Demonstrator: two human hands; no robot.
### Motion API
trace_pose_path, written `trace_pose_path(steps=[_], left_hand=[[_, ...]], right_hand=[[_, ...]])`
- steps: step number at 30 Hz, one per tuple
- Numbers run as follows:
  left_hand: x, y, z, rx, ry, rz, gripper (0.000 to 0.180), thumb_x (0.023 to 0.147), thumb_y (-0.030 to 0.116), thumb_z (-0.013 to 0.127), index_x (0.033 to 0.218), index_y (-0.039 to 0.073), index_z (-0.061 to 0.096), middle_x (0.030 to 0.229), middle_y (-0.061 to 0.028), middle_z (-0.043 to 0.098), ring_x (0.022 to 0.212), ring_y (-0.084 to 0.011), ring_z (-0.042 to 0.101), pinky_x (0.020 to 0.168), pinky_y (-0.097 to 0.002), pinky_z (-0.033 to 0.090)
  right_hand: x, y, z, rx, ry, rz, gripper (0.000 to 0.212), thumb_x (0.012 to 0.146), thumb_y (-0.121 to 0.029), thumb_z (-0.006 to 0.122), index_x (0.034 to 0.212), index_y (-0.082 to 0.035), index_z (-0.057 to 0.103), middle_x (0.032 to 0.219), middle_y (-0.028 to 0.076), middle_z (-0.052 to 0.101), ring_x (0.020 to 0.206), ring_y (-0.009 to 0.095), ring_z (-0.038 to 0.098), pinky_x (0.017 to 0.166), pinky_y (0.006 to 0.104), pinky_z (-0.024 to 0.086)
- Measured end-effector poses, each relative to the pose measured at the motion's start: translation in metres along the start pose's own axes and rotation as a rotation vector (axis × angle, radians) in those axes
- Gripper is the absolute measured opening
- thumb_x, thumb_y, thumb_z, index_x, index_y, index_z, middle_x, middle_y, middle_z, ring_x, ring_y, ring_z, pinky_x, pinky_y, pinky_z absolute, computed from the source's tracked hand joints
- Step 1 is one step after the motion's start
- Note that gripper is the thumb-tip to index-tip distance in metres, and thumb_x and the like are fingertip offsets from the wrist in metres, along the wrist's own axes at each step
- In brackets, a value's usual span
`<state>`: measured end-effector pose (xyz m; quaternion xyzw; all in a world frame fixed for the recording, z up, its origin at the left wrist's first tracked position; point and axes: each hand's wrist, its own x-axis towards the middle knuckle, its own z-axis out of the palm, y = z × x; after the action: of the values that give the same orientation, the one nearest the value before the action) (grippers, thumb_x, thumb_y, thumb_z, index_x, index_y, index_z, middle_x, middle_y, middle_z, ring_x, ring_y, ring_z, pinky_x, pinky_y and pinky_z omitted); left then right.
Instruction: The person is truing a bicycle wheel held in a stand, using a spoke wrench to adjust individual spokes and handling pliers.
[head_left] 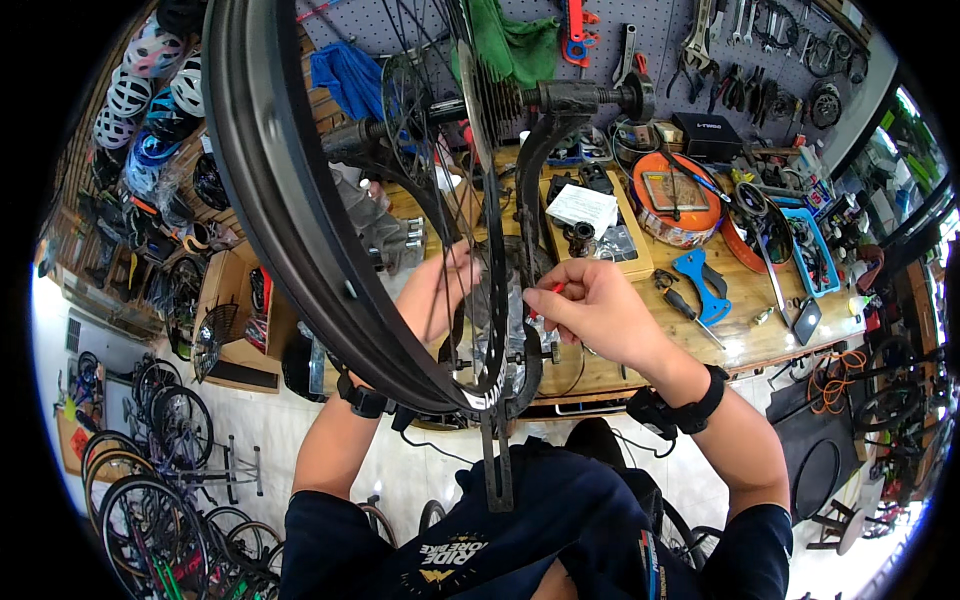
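Note:
A bicycle wheel with a wide black rim (300,215) and thin spokes stands upright in a black truing stand (545,150). The stand's arms hold it at the axle, in front of my chest. On the wheel's left side, my left hand (436,290) has its fingers curled close to the spokes. Spokes and rim partly cover it, so what it pinches, if anything, cannot be made out. At the right of the wheel my right hand (603,308) is closed, thumb against forefinger, on a small red tool (545,297) mostly hidden by the fingers.
On the wooden bench lie a screwdriver (688,305), a blue tool (703,287), an orange round tray (680,205), a cardboard box lid (632,262) and a blue bin (812,250). Tools hang on the pegboard (660,30). Helmets (130,92) and bicycles (150,500) are at left.

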<state>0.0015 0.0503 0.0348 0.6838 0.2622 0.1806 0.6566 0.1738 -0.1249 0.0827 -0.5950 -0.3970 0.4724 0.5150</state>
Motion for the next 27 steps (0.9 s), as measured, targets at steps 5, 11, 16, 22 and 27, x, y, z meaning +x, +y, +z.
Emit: trace_pose_path(steps=[5,11,16,22,27], left_hand=[[-0.009,0.021,0.003,-0.141,-0.079,-0.106,0.065,0.101,0.055,0.030,0.140,0.004,0.041,0.130,-0.0096,0.052,0.119,-0.0211,0.051,0.101,-0.0369,0.041],[-0.015,0.027,0.006,-0.168,-0.037,-0.014,0.060,0.101,0.049,0.035,0.137,0.002,0.043,0.129,-0.0078,0.053,0.117,-0.0194,0.052,0.100,-0.0347,0.042],[-0.027,0.046,0.012,-0.118,-0.047,-0.039,0.050,0.101,0.040,0.041,0.130,0.001,0.049,0.118,-0.0065,0.059,0.110,-0.0162,0.056,0.094,-0.0315,0.044],[-0.028,0.046,0.011,-0.084,-0.055,0.042,0.037,0.099,0.028,0.050,0.121,0.000,0.056,0.099,-0.0059,0.065,0.092,-0.0125,0.062,0.084,-0.0275,0.048],[-0.024,0.040,0.011,-0.086,-0.017,0.070,0.031,0.097,0.023,0.053,0.116,-0.001,0.059,0.092,-0.0064,0.066,0.082,-0.0119,0.063,0.080,-0.0262,0.050]], right_hand=[[-0.003,0.013,-0.011,0.049,0.003,0.033,0.027,0.093,-0.021,0.065,0.099,0.004,0.061,0.074,0.005,0.065,0.059,0.007,0.059,0.054,0.0217,0.049],[0.002,0.019,0.003,0.009,-0.115,-0.046,0.029,0.091,-0.021,0.065,0.102,0.005,0.061,0.078,0.006,0.065,0.061,0.010,0.061,0.056,0.0241,0.050],[0.012,0.018,0.008,-0.103,-0.230,-0.122,0.027,0.091,-0.019,0.064,0.103,0.005,0.060,0.078,0.006,0.065,0.063,0.010,0.061,0.056,0.0253,0.049],[0.021,0.021,0.015,-0.041,-0.321,-0.098,0.030,0.090,-0.021,0.066,0.099,0.007,0.060,0.076,0.007,0.065,0.060,0.011,0.060,0.055,0.0264,0.049],[0.025,0.023,0.019,-0.146,-0.291,-0.128,0.031,0.090,-0.022,0.067,0.096,0.008,0.059,0.073,0.007,0.064,0.058,0.011,0.059,0.054,0.0268,0.048]])
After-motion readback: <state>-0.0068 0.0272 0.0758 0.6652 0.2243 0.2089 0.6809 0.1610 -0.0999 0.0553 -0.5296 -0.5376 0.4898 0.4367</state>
